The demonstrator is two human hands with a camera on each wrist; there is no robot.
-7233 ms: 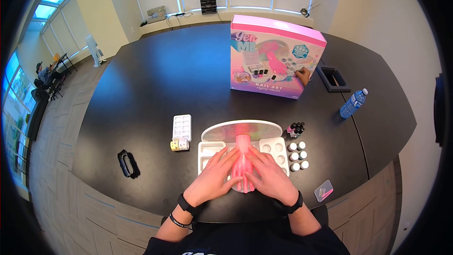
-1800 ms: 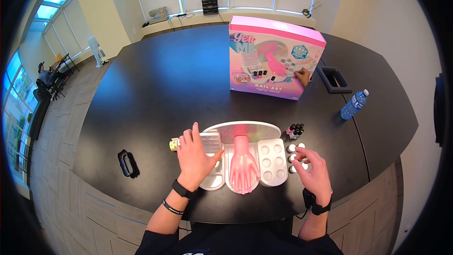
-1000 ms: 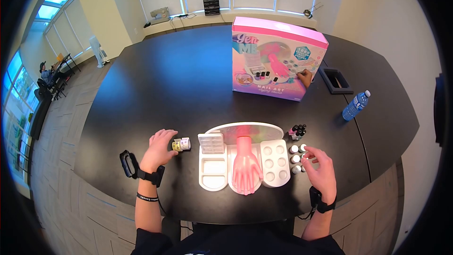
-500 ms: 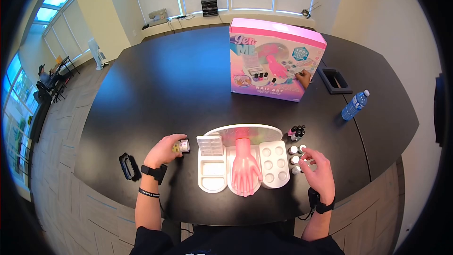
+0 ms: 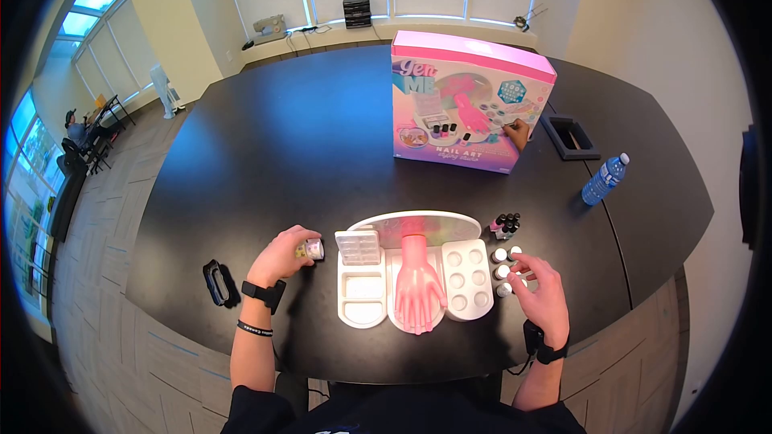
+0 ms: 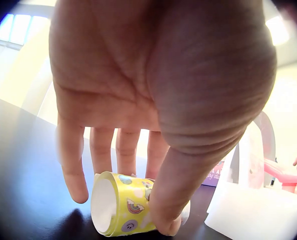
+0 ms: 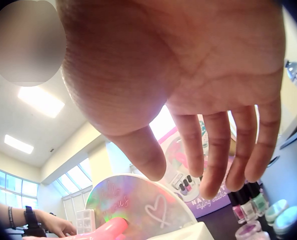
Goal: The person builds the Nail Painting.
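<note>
My left hand [image 5: 277, 259] grips the rolls of patterned sticker tape [image 6: 131, 207] lying on the table. Its thumb is on the near side and its fingers on the far side in the left wrist view. To their right stands a white base [image 5: 362, 285] with a pink model hand [image 5: 416, 289], a holographic backboard [image 5: 386, 227] and a small white compartment tray [image 5: 359, 251] propped at its left rear. My right hand [image 5: 540, 293], fingers loosely bent and holding nothing, hovers over several white-lidded pots [image 5: 503, 272], partly covering them. Several nail polish bottles [image 5: 505, 227] stand just behind.
A large pink nail art box [image 5: 470, 104] stands at the back. A water bottle [image 5: 605, 179] and a black open holder [image 5: 571, 138] are at the right. A black strap-like item [image 5: 217, 283] lies at the far left. The table's front edge is near my body.
Both hands have left the pink model hand. My left hand set the compartment tray onto the base's left side, then moved left and took hold of the sticker rolls. My right hand moved over the pots.
</note>
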